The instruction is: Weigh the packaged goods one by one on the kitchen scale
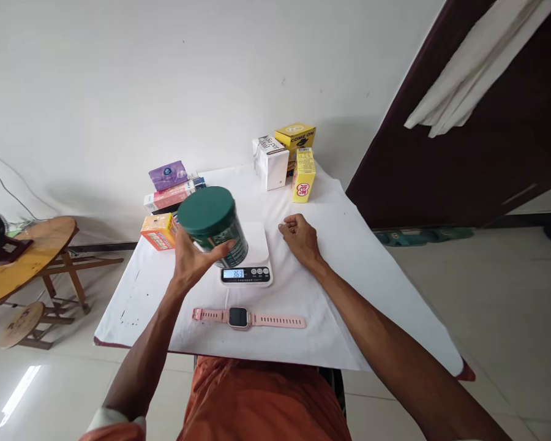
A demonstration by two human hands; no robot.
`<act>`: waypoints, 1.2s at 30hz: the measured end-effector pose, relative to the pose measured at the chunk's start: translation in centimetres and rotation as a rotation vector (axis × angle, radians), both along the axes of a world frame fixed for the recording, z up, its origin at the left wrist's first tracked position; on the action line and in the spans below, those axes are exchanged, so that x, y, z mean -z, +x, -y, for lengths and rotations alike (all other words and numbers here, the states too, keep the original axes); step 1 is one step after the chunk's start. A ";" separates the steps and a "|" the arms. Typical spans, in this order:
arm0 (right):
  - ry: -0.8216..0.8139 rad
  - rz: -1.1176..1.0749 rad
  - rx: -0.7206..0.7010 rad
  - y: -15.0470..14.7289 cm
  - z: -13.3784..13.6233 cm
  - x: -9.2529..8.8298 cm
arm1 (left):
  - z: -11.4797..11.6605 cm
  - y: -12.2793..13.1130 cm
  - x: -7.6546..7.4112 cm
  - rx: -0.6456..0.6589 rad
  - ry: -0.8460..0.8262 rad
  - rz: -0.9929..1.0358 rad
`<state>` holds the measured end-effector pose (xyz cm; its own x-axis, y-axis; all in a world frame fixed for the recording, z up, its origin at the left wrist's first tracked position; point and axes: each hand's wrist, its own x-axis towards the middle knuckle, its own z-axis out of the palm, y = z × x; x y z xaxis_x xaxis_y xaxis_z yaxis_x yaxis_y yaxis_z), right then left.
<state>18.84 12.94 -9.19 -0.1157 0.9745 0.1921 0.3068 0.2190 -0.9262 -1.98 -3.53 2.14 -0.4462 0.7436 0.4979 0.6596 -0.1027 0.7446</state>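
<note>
"While the left hand (190,257) holds that green canister (213,220), how do its fingers sit?"

"Closed round the side, I'd say, with the thumb across the front; most of the rest is hidden behind. The canister appears tilted, over the left part of the white scale (258,248) on the tabletop (349,233). Whether its base touches the platform, I can't tell."

"And the right hand (300,239)?"

"Just to the right of the scale, fingers loosely curled, holding nothing that I can see."

"Which step would you call this?"

"Handling the canister at the scale, probably setting it down or picking it up; I can't say which. The display (237,274) seems to read 363, but I wouldn't trust that figure with a hand on the canister."

"So what does the next move call for?"

"A firm left grip and a level base. I'd also keep clear of the buttons (259,271) and the pink-strapped watch (239,317), stretched out between the scale and the near edge."
</note>
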 end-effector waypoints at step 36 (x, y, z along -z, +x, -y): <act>0.051 -0.055 -0.046 0.8 0.4 -0.3 | 2.6 -7.8 2.8 -0.070 0.266 0.081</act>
<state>19.61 12.58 -8.87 -0.1476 0.9572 0.2491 0.2441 0.2793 -0.9287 -9.82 -6.18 -0.67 -0.5381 0.5576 0.6320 0.6117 -0.2575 0.7480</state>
